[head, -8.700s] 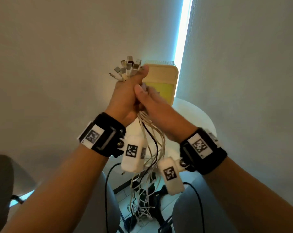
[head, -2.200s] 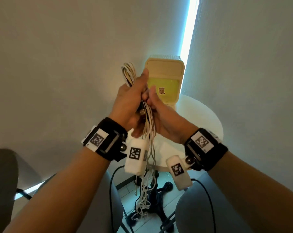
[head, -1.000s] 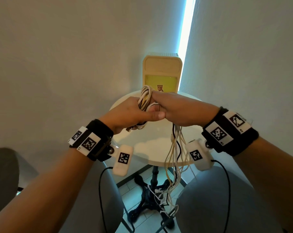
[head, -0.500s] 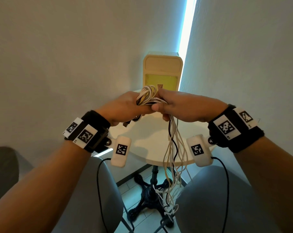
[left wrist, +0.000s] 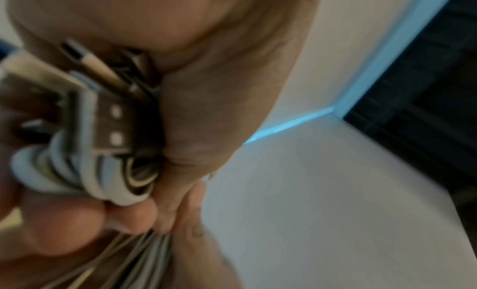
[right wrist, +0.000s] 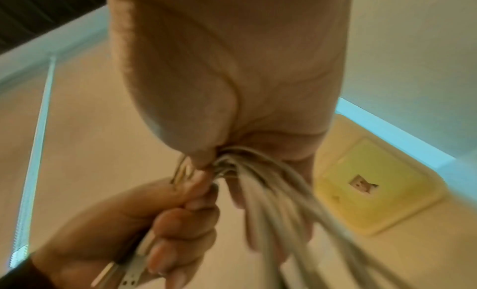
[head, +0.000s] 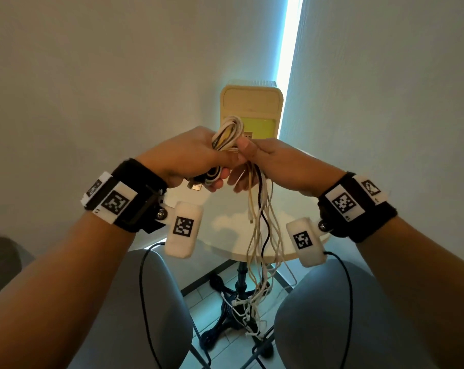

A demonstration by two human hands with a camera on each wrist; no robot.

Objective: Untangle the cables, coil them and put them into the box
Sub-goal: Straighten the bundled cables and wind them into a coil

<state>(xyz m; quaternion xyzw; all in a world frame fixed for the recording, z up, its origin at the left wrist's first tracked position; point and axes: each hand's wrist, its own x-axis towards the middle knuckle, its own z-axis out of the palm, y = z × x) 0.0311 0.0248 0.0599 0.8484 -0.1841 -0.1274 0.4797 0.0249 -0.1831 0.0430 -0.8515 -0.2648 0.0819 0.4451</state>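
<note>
My left hand [head: 196,158] grips a coiled part of the cable bundle [head: 227,134]; loops stick out above the fist and USB plugs [head: 195,185] below it. In the left wrist view the coil [left wrist: 85,171] and plugs sit blurred inside my fingers. My right hand [head: 268,161] pinches the same bundle right beside the left thumb. From it several white cables and one black cable [head: 262,230] hang down past the table edge to a tangle [head: 248,310] near the floor. The pale yellow box [head: 251,113] stands open on the table behind my hands, also seen as box [right wrist: 371,183].
A small round white table [head: 225,225] on a black pedestal foot [head: 225,323] sits in a wall corner. My knees [head: 135,302] are on either side of the hanging cables. A bright light strip [head: 289,49] runs up the corner.
Over the last second the coil in my left hand has gained loops while both hands stayed together above the table. Earlier the plug ends stood upright above my fist.
</note>
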